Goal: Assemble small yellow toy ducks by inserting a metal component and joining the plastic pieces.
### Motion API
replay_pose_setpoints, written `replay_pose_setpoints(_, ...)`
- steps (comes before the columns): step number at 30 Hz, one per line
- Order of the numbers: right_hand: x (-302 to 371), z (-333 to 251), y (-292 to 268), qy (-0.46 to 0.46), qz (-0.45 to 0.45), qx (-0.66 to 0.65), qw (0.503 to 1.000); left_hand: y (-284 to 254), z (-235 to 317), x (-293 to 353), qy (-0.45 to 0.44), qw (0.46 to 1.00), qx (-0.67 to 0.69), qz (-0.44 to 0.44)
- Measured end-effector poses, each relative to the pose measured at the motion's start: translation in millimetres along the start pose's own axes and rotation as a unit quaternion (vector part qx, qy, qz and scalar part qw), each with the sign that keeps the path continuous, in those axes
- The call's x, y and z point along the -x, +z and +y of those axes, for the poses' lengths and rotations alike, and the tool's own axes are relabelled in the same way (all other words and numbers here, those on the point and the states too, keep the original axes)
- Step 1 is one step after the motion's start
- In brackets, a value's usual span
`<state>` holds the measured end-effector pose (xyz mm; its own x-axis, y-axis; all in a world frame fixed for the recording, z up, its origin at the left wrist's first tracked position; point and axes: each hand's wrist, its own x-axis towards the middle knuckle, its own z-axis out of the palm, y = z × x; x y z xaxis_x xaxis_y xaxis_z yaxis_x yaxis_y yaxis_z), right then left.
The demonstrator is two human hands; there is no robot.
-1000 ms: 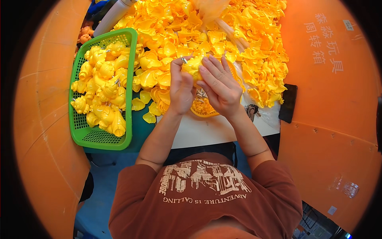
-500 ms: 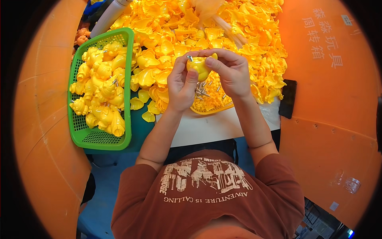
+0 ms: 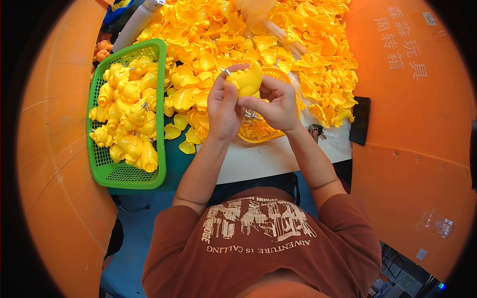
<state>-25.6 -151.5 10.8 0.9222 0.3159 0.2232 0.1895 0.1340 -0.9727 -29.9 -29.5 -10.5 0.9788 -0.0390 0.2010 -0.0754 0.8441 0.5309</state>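
Observation:
A glossy yellow hollow-looking plastic toy part [image 3: 247, 81] is held up in front of me, with a small metal pin [image 3: 227, 72] standing out at its left end. My left hand [image 3: 223, 107] grips its left side, thumb toward me and fingers behind. My right hand [image 3: 279, 105] is closed at its lower right, the thumb against its underside and the fingers curled beside it; the fingertips are partly hidden. Beneath the hands, a yellow basket [image 3: 258, 139] contains small yellow pieces and several metal pins [image 3: 250, 115].
A green basket [image 3: 162, 99] at the left holds several yellow toy parts, some with metal pins. Loose yellow shells [image 3: 208, 30] are heaped across the back. A bottle [image 3: 136, 25] lies at the far left, a black phone [image 3: 360, 120] at the right. Orange panels [image 3: 407, 104] flank the table [image 3: 248, 165].
The toy part has been turned in my hands and its broader side now shows. My right hand has moved down and its thumb has shifted to the part's lower edge.

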Motion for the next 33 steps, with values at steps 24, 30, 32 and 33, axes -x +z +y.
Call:
replay_pose_setpoints(24,13.0,9.1,-1.0,0.037,0.038,-0.176,0.983,-2.2,-7.8,6.3,0.051,0.982,-0.167,0.065)
replay_pose_setpoints(30,15.9,14.6,-6.5,0.133,0.001,-0.424,0.896,0.7,-5.5,-6.1,-0.013,0.995,-0.069,0.065)
replay_pose_setpoints(32,17.6,16.2,-1.4,0.147,0.041,-0.39,0.908,4.0,-4.0,-1.4,-0.046,0.989,-0.136,0.025)
replay_pose_setpoints(33,17.5,16.4,-2.8,0.144,0.044,-0.39,0.908,2.8,-3.5,-1.9,-0.048,0.989,-0.136,0.022)
